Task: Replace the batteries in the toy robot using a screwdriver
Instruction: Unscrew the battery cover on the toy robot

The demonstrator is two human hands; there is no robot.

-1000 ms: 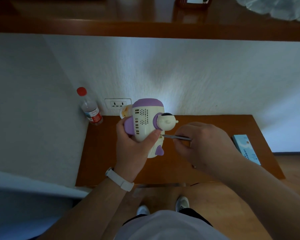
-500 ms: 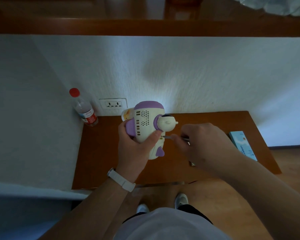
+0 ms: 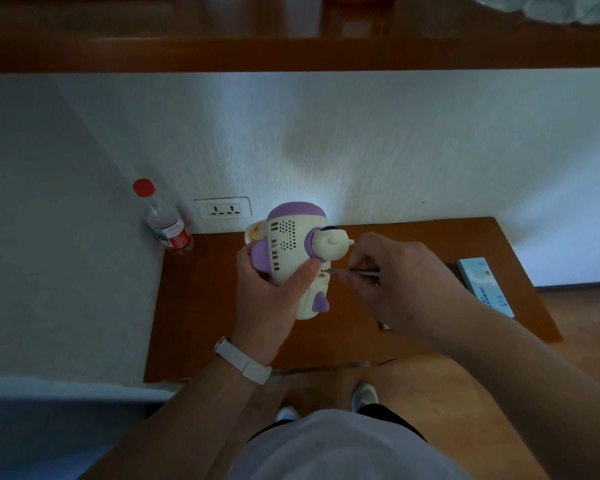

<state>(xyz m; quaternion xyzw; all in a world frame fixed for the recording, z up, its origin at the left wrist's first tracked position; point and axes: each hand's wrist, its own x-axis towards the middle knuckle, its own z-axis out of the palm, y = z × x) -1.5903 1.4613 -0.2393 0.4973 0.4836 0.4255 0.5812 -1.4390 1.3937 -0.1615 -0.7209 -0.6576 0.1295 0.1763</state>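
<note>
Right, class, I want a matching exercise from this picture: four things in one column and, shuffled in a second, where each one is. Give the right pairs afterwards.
Column one
1. toy robot
2. screwdriver
3. bottle
4. blue box

Column two
A. stands at the far left corner of the table
B. lies near the table's right edge
C. gripped by the left hand
D. pinched in the right hand, tip against the toy's side

Pairs: 1-C, 2-D, 3-A, 4-B
</note>
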